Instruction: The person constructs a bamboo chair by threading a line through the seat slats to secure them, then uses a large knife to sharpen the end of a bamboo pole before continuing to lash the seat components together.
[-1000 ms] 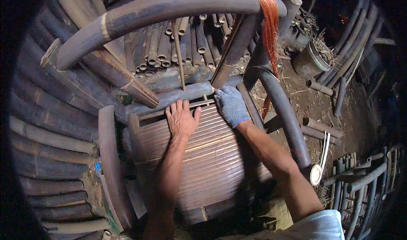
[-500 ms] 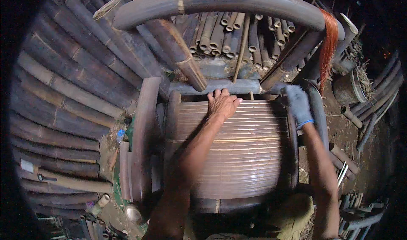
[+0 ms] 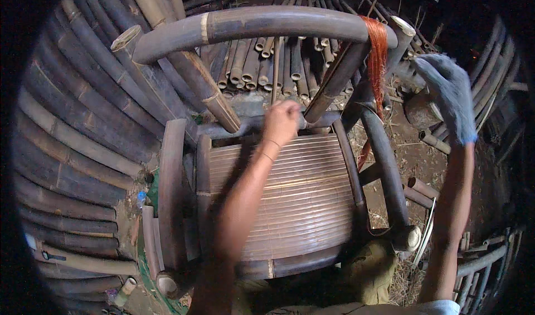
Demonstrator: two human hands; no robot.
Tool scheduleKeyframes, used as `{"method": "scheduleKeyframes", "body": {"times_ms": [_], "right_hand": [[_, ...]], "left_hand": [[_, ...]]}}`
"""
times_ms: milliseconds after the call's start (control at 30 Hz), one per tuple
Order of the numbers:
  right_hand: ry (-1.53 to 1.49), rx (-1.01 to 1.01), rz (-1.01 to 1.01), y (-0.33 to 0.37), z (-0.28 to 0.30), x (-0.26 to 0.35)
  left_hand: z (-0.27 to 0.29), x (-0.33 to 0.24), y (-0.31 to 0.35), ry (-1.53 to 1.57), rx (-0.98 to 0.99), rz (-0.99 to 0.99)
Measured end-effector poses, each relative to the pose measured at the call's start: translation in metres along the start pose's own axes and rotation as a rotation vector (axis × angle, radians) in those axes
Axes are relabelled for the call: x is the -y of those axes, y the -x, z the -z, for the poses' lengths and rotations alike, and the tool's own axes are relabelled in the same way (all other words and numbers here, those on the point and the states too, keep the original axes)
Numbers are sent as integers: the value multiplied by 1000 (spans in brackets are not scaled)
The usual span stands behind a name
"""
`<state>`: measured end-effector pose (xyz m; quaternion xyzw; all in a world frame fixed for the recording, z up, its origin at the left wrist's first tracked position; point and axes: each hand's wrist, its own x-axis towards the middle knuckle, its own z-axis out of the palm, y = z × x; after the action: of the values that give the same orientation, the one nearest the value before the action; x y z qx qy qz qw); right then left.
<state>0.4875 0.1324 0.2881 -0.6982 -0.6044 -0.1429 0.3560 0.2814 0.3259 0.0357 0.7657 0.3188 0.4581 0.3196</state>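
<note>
A dark bamboo chair stands in front of me, with a slatted seat (image 3: 295,198) and a thick curved top rail (image 3: 278,25). My bare left hand (image 3: 281,121) is over the seat's back edge, its fingers curled in and slightly blurred. Whether anything is in them is hidden. Just behind it a thin stick (image 3: 277,64) rises from near the back crossbar. My right hand (image 3: 450,95), in a grey glove, is raised beyond the chair's right side, fingers bent together; I cannot make out anything in them. A bundle of orange fibre strands (image 3: 377,53) hangs from the rail's right end.
Large dark bamboo poles (image 3: 72,148) lie side by side along the left. A pile of cut bamboo tubes (image 3: 251,64) lies behind the chair. At the right are a round container (image 3: 421,111), short bamboo pieces (image 3: 421,189) and a low rack of bamboo pieces (image 3: 485,265).
My left hand has lifted off the seat's back edge, and its spread fingers have curled. The gloved right hand has swung from beside the seat out to the right. The view has shifted.
</note>
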Motion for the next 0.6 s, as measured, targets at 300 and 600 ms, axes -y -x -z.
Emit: {"method": "scheduleKeyframes", "body": {"times_ms": [300,600], "right_hand": [[471,451,-218,76,-259,-54],[-484,1242,-493,74,-386,-35]], "left_hand": [[-34,113,9,-525,776,424],[-28,159,-2,-375,927,409]]}}
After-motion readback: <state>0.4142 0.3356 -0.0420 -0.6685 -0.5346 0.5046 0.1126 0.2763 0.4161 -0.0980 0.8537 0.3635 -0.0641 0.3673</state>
